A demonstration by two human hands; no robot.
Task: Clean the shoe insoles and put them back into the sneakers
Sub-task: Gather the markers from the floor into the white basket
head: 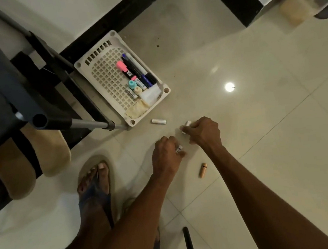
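Two beige insoles [45, 152] lean out from under a dark rack at the left, one [13, 174] lower than the other. No sneakers are in view. My left hand [165, 157] is low over the tiled floor with its fingers curled round a small white tube [179, 149]. My right hand [203, 132], just right of it, pinches another small white tube [186, 124]. A third white tube [158, 121] lies on the floor beyond my hands, and a peach-coloured tube [203, 170] lies between my forearms.
A white plastic basket [100, 74] with markers, small tubes and a white cloth stands on the floor ahead. The dark rack's metal legs [89, 123] are at the left. My foot in a blue sandal [95, 185] is below the insoles. A black stick [189, 244] lies near the bottom edge.
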